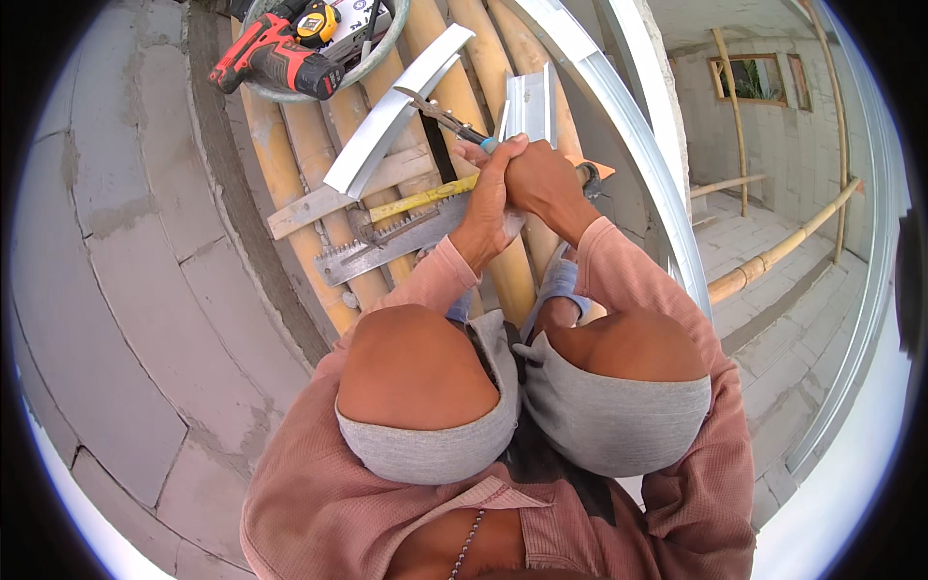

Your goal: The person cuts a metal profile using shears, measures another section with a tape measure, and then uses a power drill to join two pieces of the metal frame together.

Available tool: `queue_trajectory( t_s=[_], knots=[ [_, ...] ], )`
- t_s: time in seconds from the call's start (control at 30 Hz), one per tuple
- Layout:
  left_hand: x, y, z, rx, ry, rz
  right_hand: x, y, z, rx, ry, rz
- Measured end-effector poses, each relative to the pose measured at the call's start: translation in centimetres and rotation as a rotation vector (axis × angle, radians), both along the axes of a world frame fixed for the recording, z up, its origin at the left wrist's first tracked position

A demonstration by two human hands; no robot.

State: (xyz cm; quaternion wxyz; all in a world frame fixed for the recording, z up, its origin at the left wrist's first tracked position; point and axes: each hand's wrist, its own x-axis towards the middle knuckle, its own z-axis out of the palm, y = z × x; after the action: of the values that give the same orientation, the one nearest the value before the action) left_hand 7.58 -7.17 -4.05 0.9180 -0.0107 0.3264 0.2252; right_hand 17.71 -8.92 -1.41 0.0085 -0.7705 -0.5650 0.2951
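Left hand (493, 186) touches right hand (543, 181) — snips (450, 120) gripped.

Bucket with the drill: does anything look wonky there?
Yes, a bit: the drill isn't tucked inside the bucket, up at the top left. It sticks out past the rim, so it looks as if it might tip out. I can't see any spill.

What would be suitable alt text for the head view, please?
A person's left hand and right hand together grip blue-handled metal snips above yellow bamboo poles. Nearby lie a silver metal channel, a yellow-handled hammer and a toothed grey saw blade; a red-and-black drill overhangs a round grey tub.
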Motion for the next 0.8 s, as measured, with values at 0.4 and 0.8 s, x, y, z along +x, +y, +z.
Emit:
queue_trajectory(
  t_s=[0.4,0.8],
  knots=[
    [-16.9,7.7,5.8,1.460,1.234,-0.756,2.2,-3.5,3.8,-0.083,0.092,-0.047],
    [-13.4,8.7,4.5,1.051,0.513,-0.992,4.8,-7.2,5.4,-0.377,0.572,-0.133]
  ],
)
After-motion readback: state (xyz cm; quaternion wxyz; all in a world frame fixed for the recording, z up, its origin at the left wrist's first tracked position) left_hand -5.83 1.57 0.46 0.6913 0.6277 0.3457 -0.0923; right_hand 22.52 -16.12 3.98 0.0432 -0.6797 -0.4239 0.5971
